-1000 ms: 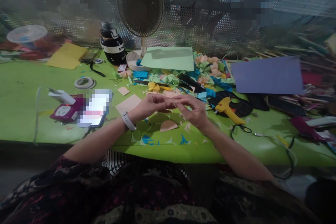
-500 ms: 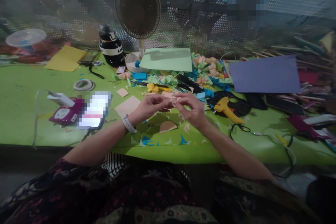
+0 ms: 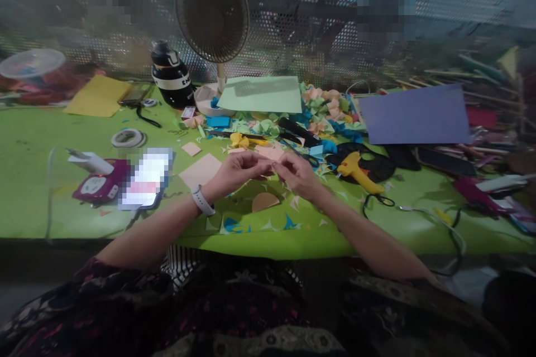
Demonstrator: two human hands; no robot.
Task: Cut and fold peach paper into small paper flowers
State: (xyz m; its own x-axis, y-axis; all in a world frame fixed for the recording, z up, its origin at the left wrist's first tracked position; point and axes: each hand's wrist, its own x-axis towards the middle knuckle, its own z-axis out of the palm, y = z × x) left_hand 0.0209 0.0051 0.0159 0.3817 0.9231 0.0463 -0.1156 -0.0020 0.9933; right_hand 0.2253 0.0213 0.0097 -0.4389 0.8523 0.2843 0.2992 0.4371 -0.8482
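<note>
Both hands meet above the green bench [image 3: 33, 178]: your left hand [image 3: 237, 170] and right hand [image 3: 299, 177] pinch a small peach paper piece [image 3: 273, 165], apparently creasing it; further folding calls for steady fingertips.

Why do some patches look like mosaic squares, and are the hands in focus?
Head view: blocky pixelation covers the phone screen and two patches of mesh wall; edges bend and darken; left hand and right hand look fairly sharp; what they pinch is unclear.
</note>
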